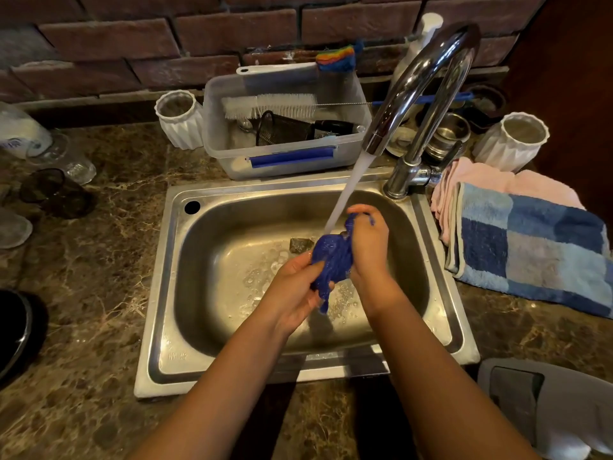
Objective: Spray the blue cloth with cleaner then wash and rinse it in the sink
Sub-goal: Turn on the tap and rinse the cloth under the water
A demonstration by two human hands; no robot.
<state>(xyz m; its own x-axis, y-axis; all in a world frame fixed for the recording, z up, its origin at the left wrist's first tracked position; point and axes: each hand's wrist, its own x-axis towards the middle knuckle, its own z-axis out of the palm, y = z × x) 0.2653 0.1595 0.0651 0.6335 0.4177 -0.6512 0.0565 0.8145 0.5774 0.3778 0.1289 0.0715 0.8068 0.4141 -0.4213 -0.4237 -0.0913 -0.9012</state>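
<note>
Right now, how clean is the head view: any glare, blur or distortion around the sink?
Head view: wide-angle bending curves the sink rim and brick wall; glare streaks the tap; the glasses at the left edge are soft and dim; the cloth and both hands, left and right, are sharp enough under the water stream.

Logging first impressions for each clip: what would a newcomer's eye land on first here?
The bunched blue cloth, gripped between the left hand and right hand over the middle of the steel sink, with water from the curved faucet pouring onto it. Next, the blue checked towel draped on the counter right of the sink.
</note>
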